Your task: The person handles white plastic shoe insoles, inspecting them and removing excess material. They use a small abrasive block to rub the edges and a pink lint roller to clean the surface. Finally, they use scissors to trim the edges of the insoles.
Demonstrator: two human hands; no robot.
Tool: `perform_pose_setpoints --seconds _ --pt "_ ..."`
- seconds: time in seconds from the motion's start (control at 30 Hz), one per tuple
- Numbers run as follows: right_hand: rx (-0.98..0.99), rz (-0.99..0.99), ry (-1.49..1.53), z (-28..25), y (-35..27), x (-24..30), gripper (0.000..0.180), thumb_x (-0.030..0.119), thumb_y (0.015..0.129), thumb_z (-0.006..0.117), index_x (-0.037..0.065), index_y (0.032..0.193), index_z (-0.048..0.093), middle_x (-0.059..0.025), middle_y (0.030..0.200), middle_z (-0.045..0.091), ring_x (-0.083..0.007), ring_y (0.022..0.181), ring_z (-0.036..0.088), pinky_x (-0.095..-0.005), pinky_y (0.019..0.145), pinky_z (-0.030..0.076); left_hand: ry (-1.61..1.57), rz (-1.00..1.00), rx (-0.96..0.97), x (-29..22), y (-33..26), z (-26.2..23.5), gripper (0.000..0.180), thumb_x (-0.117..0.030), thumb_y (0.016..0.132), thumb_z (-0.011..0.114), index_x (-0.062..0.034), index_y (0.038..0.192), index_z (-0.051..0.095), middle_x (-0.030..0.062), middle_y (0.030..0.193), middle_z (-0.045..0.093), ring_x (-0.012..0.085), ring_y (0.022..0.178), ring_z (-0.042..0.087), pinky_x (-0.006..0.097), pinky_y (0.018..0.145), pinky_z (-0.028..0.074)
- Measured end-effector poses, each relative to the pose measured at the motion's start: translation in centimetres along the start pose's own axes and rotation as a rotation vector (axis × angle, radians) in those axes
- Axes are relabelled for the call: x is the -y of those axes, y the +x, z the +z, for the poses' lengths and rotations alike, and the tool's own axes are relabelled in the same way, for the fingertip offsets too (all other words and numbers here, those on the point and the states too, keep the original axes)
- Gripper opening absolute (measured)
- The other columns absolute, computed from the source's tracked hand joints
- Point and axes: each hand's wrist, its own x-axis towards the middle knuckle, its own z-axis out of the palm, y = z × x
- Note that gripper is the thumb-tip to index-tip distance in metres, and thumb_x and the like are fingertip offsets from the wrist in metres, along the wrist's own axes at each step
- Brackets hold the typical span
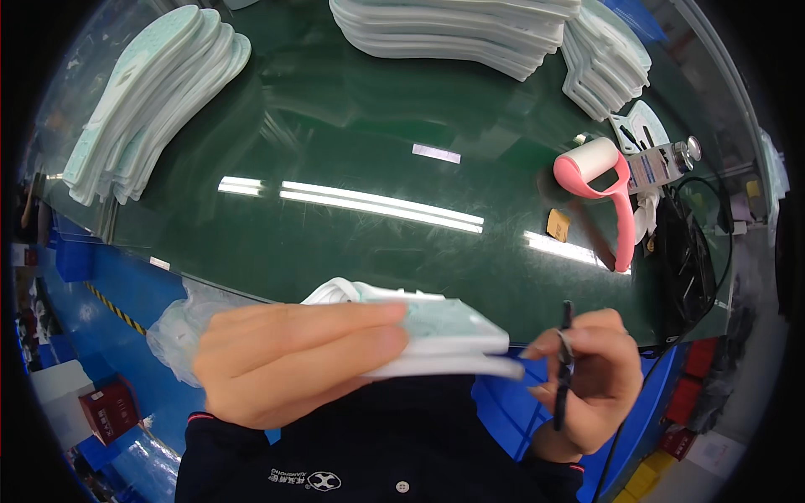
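Observation:
My left hand (285, 356) is closed around a white plastic part with pale green faces (457, 327), held low in front of my body at the table's near edge. Its fingers lie across the part's left half and hide much of it. My right hand (602, 377), just off the part's right end, pinches a thin dark stick-like tool (563, 381) that stands nearly upright. The tool's exact kind is too blurred to make out, and a gap separates it from the part.
Similar white-green parts lie nested in stacks at the far left (159, 101), far middle (453, 33) and far right (608, 67) of the green table (377, 260). On the right are a pink-handled lint roller (623, 210), a bottle (681, 155), a yellowish scrap (558, 225) and a black cable (728, 251).

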Motion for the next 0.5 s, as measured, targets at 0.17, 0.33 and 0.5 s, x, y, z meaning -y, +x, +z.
perform_pose_setpoints --seconds 0.17,0.33,0.5 --pt "-0.084 0.076 -0.025 1.0 0.5 -0.6 0.038 0.001 0.060 0.066 0.001 0.098 0.063 -0.0083 0.088 0.055 -0.0133 0.075 0.053 -0.0224 0.061 0.042 -0.171 -0.013 0.010 1.1 0.5 0.4 0.010 -0.002 0.058 0.069 0.0007 0.066 0.064 0.0163 0.068 0.065 0.0248 0.064 0.066 0.025 0.053 0.051" --pt "-0.001 -0.280 -0.349 -1.0 1.3 0.3 0.036 0.009 0.052 0.069 0.005 0.088 0.067 -0.0069 0.076 0.057 -0.0198 0.068 0.050 -0.0277 0.059 0.038 -0.227 0.087 0.070 1.5 0.6 -0.6 0.008 -0.009 0.067 0.068 -0.0017 0.067 0.064 0.0120 0.067 0.066 0.0214 0.063 0.066 0.029 0.063 0.050" --pt "0.116 -0.291 -0.440 -2.0 1.3 0.9 0.035 0.012 0.051 0.069 0.010 0.087 0.070 -0.0044 0.079 0.057 -0.0182 0.070 0.049 -0.0258 0.060 0.037 -0.204 0.125 0.249 1.8 0.8 -1.7 0.009 -0.011 0.071 0.068 -0.0028 0.071 0.064 0.0114 0.074 0.067 0.0191 0.069 0.066 0.030 0.073 0.046"
